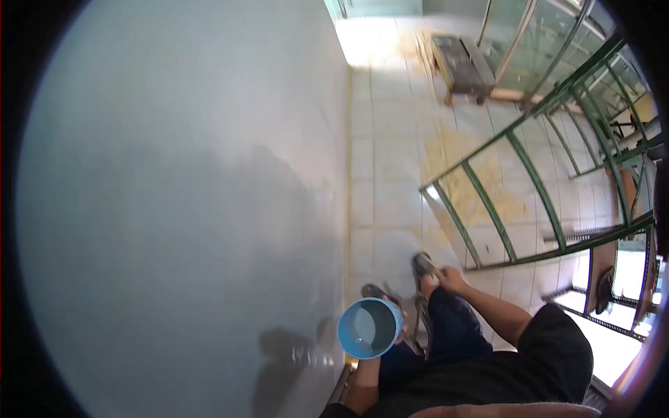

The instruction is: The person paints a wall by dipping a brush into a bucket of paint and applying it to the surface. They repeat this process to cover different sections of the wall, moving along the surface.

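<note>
Head view: your left hand point(398, 327) is wrapped around a blue plastic cup point(370, 327), its open mouth turned up toward you, close beside the grey wall point(181, 209). Your right hand point(446, 279) is curled near your raised knee; whether it grips anything cannot be told. Below lie your sandalled feet point(421, 267) on the tiled floor point(383, 139). A green metal frame point(529, 167) stands to the right, a wooden bench point(460, 63) beyond.

The person wears a black short-sleeved shirt point(529, 355), dark navy trousers point(453, 327) and dark sandals point(422, 265).
</note>
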The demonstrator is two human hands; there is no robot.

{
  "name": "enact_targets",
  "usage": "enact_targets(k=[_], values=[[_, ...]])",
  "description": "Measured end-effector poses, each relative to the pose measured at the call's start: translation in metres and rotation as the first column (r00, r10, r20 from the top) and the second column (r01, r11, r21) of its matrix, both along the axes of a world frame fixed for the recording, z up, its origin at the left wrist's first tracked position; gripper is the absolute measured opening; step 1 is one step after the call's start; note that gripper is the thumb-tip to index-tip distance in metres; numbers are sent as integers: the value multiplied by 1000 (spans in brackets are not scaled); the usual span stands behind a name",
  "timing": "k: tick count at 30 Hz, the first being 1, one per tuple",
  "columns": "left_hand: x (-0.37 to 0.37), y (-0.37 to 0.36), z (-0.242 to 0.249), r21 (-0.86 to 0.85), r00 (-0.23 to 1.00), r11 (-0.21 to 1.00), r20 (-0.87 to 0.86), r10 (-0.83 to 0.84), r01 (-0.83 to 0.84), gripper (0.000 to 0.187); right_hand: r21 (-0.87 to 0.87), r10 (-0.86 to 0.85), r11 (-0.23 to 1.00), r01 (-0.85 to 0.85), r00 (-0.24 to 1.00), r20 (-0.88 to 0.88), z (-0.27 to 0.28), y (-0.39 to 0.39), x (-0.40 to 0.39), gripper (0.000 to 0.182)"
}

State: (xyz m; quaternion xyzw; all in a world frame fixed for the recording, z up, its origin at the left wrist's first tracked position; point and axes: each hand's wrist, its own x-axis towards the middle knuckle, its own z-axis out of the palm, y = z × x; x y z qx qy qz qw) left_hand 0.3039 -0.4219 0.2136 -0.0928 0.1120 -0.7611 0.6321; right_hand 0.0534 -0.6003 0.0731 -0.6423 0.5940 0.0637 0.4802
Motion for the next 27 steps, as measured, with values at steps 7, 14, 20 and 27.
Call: enact_targets(k=[7, 14, 20, 27], values=[[-11, -46, 82, -16, 978, 978, -7, -207, 207, 82, -251, 8, 968, -8, 1000, -1, 133, -27, -89, 29], [-33, -77, 183, -8, 973, 997, 219, -69, 73, 85, -554, 54, 825, 109, 962, 269, 253, -58, -65, 23], [-41, -92, 220, -114, 984, 990, 146, 100, -84, 82, -654, 130, 731, 196, 901, 415, 317, -111, -31, 22], [-38, -75, 232, -92, 927, 950, 210, 312, -299, 82, -526, 37, 731, 435, 744, 667, 382, -134, 14, 23]])
